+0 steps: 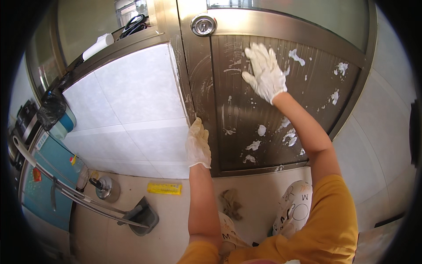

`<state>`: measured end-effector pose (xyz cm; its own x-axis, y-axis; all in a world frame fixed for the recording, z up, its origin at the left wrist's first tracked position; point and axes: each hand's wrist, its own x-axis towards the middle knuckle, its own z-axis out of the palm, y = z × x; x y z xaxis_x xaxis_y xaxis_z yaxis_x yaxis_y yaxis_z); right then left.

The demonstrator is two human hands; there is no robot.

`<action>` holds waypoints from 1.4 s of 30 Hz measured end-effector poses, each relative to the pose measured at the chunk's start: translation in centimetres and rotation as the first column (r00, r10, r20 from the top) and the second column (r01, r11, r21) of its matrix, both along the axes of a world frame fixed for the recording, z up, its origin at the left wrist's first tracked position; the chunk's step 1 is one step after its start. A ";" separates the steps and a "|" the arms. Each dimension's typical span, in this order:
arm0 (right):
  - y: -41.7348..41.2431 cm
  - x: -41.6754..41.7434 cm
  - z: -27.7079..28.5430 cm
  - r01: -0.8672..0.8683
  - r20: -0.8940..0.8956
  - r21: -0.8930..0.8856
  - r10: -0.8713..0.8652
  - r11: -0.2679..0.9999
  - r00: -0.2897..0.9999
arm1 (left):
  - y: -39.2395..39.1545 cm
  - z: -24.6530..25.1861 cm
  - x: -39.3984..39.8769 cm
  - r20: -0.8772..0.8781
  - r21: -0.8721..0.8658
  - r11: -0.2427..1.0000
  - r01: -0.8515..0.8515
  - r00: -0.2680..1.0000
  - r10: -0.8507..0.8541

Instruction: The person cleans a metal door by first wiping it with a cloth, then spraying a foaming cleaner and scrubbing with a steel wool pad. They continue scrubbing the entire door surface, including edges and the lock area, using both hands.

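My right hand (265,72), in a pale disposable glove, lies flat with fingers spread against the ribbed lower panel (257,112) of a brown metal door. White foam blobs (254,145) dot the panel below it and to its right, and whitish smears mark the surface around its fingers. My left hand (198,143), gloved likewise, rests by the door frame at the edge of the tiled wall (141,89). Its fingertips point up, and whether they grip anything is not clear. Above both hands is a round metal door lock (203,25).
On the floor are a crumpled brown cloth (232,204), a yellow packet (164,188), a metal kettle (108,189) and a grey dustpan (143,219) with a long handle. A bottle with a red cap (76,163) stands left. Black cables (134,26) lie on the ledge.
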<state>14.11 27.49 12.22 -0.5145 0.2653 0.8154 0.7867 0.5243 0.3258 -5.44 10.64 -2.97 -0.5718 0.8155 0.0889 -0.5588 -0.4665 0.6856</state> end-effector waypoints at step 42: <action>0.3 -0.3 -8.5 -0.186 -0.043 -0.317 0.182 0.930 0.982 | 1.7 0.8 3.4 -0.123 -0.048 0.997 0.056 0.991 -0.062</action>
<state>13.77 27.79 3.74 -0.5692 0.4137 0.7105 0.6695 0.7348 0.1085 -2.06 12.39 -2.16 -0.5093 0.8523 0.1187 -0.4939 -0.4025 0.7707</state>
